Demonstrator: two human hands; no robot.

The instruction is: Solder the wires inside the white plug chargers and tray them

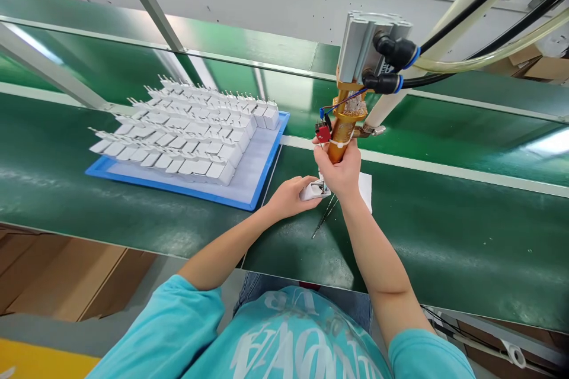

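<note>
My left hand (291, 197) is closed around a small white plastic housing (311, 191), its open side facing up with some parts inside. My right hand (341, 170) grips the lower barrel of a brass-coloured dispensing valve (344, 127), with a red switch (323, 132) fixed to its side. The valve's tip points down into the housing; the exact contact is hidden by my fingers. Beneath my hands, a pair of thin dark tweezers (320, 222) lies on the green bench. A white sheet (365, 191) lies partly behind my right wrist.
To the left, a blue-rimmed tray (255, 198) carries rows of white housings (191, 133) with thin pins or wires. A grey air cylinder (362, 47) with black hoses (471, 12) tops the valve. Metal posts (146, 0) rise behind. Cardboard boxes (66, 272) stand below the bench.
</note>
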